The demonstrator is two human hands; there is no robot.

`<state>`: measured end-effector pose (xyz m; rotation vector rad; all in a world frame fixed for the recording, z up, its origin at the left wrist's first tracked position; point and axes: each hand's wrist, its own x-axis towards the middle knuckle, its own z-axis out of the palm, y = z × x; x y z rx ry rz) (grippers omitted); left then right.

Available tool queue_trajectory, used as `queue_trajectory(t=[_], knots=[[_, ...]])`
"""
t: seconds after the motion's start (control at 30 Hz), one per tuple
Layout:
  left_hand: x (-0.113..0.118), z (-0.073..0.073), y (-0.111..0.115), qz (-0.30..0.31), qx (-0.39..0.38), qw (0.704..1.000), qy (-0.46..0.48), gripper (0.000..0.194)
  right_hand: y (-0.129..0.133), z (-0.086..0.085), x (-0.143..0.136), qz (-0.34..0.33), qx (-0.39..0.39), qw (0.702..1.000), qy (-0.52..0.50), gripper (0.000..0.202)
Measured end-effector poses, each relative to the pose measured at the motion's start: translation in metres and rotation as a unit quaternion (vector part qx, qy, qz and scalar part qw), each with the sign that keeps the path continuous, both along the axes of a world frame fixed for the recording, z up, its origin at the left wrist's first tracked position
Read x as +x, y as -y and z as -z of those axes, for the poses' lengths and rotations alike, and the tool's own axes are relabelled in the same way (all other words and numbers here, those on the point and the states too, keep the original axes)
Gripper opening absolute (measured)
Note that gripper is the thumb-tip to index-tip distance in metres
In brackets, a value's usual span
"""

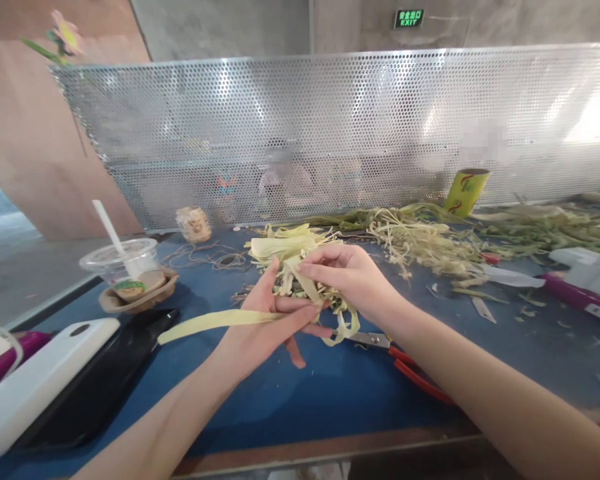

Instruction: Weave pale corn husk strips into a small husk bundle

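A long, pale green strip that looks like corn husk (215,323) runs across my left hand (265,317), and its free end sticks out to the left. The strip is held among the fingers of that hand, with the thumb pointing up. My right hand (347,270) pinches a folded part of the strip between thumb and forefinger, just above the left fingers. Curled ends hang below. Right behind my hands lies a pile of pale husk (295,243). Scissors (375,341) with red handles rest on the table, partly hidden under my right forearm.
On the blue table (300,407) stand a lidded plastic cup (125,257) in a cardboard holder and a yellow-green tube (467,192). Shredded husk (420,240) spreads at the back right. A white device (45,380) lies on a black case (110,383). Behind rises a perforated metal screen (305,120).
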<state>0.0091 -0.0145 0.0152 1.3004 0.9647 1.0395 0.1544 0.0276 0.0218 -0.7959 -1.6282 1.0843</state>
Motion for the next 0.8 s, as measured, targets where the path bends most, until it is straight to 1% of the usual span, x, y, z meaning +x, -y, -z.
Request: queue_trajectory(t=[0.07, 0.1, 0.13, 0.2, 0.23, 0.3, 0.37, 0.47, 0.63, 0.73, 0.8], knots=[[-0.002, -0.002, -0.002, -0.021, -0.002, 1.000, 0.003, 0.108, 0.000, -0.003, 0.005, -0.040, 0.020, 0.998, 0.049, 0.020], [-0.003, -0.003, -0.003, -0.033, -0.003, 0.999, 0.007, 0.106, 0.000, -0.006, 0.008, -0.078, 0.028, 0.992, 0.095, 0.021], [-0.005, -0.004, -0.004, -0.043, -0.003, 0.999, 0.012, 0.104, 0.000, -0.008, 0.012, -0.102, 0.043, 0.984, 0.143, 0.021], [-0.007, -0.007, -0.005, -0.059, -0.001, 0.998, 0.022, 0.102, 0.000, -0.012, 0.019, -0.093, 0.053, 0.977, 0.184, 0.021], [-0.008, -0.008, -0.005, -0.063, 0.000, 0.998, 0.027, 0.103, -0.001, -0.013, 0.022, -0.096, 0.043, 0.975, 0.195, 0.020], [-0.008, -0.009, -0.006, -0.067, 0.001, 0.997, 0.030, 0.108, -0.001, -0.014, 0.025, -0.082, 0.037, 0.975, 0.201, 0.014], [-0.007, -0.008, -0.006, -0.068, 0.002, 0.997, 0.027, 0.114, 0.000, -0.013, 0.023, -0.062, 0.059, 0.973, 0.215, 0.009], [-0.007, -0.005, -0.006, -0.073, 0.013, 0.997, 0.017, 0.118, 0.003, -0.012, 0.019, -0.033, 0.102, 0.965, 0.238, 0.010], [-0.009, -0.001, -0.008, -0.070, 0.051, 0.996, -0.038, 0.118, 0.005, -0.017, 0.022, 0.006, 0.104, 0.957, 0.271, 0.011], [-0.010, -0.001, -0.008, -0.076, 0.060, 0.994, -0.041, 0.115, 0.003, -0.021, 0.030, 0.027, 0.097, 0.957, 0.272, 0.012], [-0.010, -0.003, -0.007, -0.073, 0.057, 0.995, -0.038, 0.113, 0.001, -0.021, 0.034, 0.027, 0.089, 0.955, 0.281, 0.012]])
